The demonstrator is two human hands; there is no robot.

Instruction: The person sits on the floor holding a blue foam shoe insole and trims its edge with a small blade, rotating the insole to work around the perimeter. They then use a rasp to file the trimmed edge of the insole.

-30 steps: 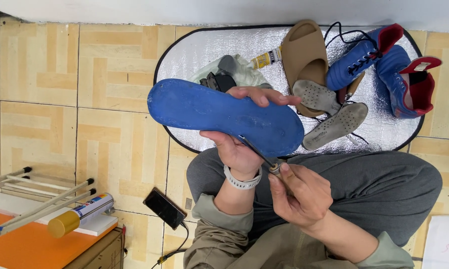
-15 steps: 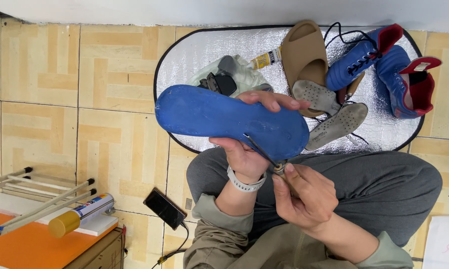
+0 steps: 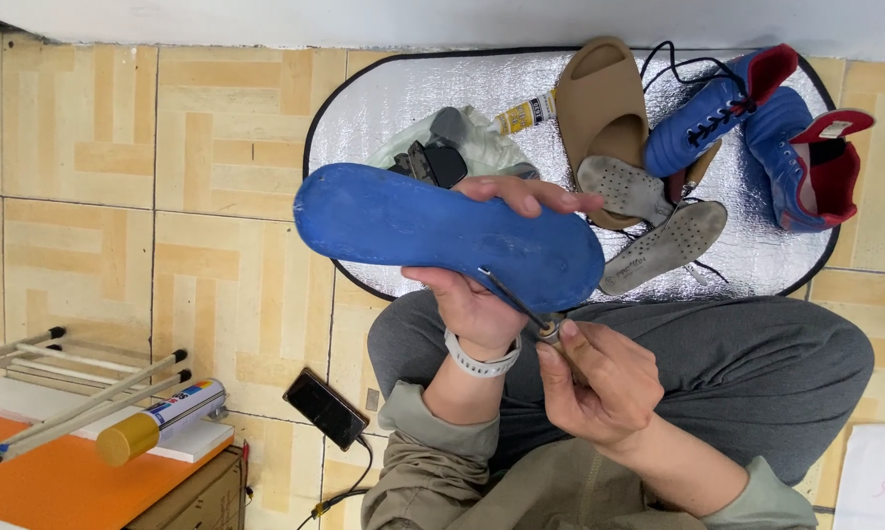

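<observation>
My left hand [image 3: 482, 285] grips a long blue shoe sole [image 3: 433, 231] from below, fingers wrapped over its far edge, holding it flat above my lap. My right hand [image 3: 599, 383] pinches a thin dark-tipped tool [image 3: 517, 299] with a metal collar, its tip resting on the sole's near edge toward the heel end. A white band sits on my left wrist. I sit cross-legged in grey trousers [image 3: 737, 363].
A silver oval mat [image 3: 403, 93] holds a tan slide sandal [image 3: 599, 98], two grey insoles [image 3: 663, 240], a pair of blue-and-red boots [image 3: 756, 118], a glue tube [image 3: 526, 113] and a plastic bag. A phone [image 3: 325, 407] lies on the tiled floor; a spray can [image 3: 158, 422] rests on an orange box.
The blue sole has shifted slightly right and lower in my left hand, and my right hand with the tool has stayed at its near edge.
</observation>
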